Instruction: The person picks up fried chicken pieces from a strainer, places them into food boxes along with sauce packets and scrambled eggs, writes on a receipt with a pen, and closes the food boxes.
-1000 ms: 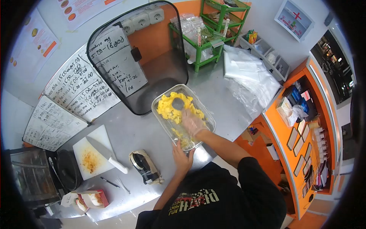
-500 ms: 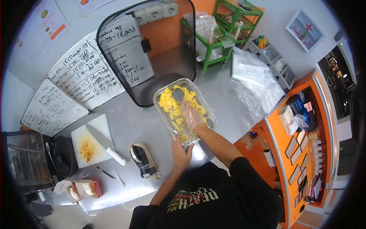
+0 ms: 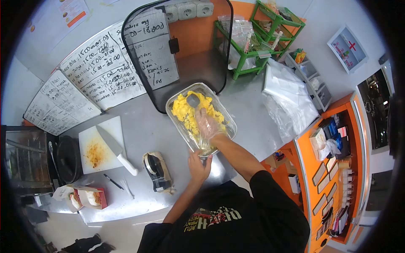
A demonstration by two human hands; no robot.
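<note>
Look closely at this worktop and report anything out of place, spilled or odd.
The knife lies across the white cutting board with its handle jutting past the edge, where it might get knocked. Orange-brown residue stains the board. I see no yellow food spilled outside its tray.

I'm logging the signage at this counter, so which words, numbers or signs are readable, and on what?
"15.00-23.00" and "15.00-01.00": large whiteboard.
"18.00", ending a time range: sheet behind the mesh cover.
Red cross: wall cabinet.
Too small or blurred: small whiteboard, wall posters.
Shirt print: too distorted to read surely.
</note>
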